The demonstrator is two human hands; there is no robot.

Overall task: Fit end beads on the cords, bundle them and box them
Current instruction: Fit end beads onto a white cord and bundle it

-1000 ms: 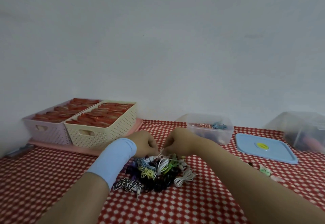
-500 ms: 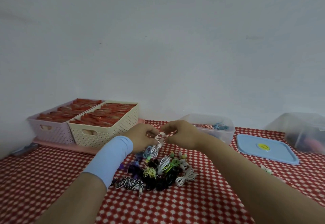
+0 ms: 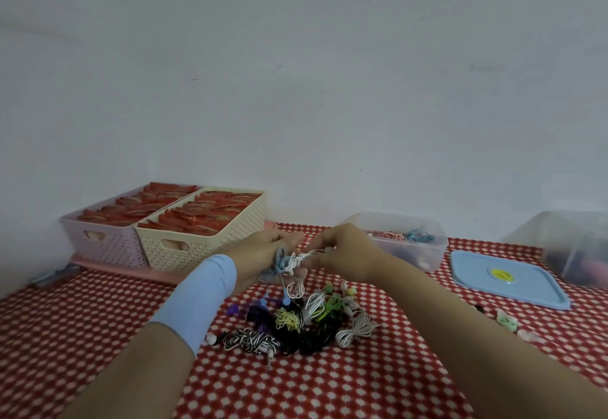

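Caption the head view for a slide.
Left hand and right hand hold a blue-white cord over the cord pile on a checked table.

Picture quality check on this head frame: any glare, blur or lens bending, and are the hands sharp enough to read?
Head view: dim, flat, bluish light, no glare or hard shadows; the wide lens stretches the forearms at the bottom edge; the left hand and right hand, both pinching the blue-and-white cord over the cord pile, read fairly sharp; the clear box far right is soft.
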